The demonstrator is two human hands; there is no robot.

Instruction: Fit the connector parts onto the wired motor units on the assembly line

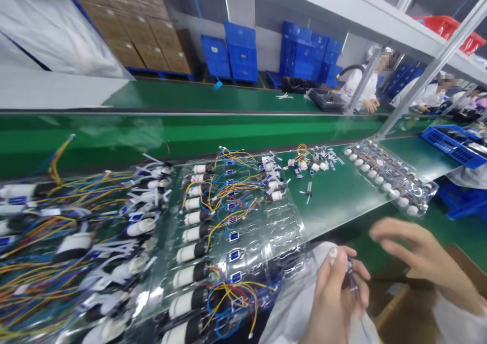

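Over my lap at the lower right, my left hand [338, 288] is closed around a small part with a white round tip [333, 253] and a dark body, mostly hidden by the fingers. To its right my right hand [414, 245] is raised, slightly blurred, fingers apart and holding nothing. On the green bench, a clear tray [281, 232] carries rows of white-and-black cylinders [190, 251], small blue-screened boards [235, 255] and yellow, red and blue wires [236, 184]. Another wired group [72, 247] lies at the left.
Loose small parts [323, 157] and a filled clear tray [388, 176] lie farther right, near a blue basket [452, 143]. An open cardboard box [395, 303] stands below my hands. Metal posts [414, 70] rise at the right; people in white sit beyond.
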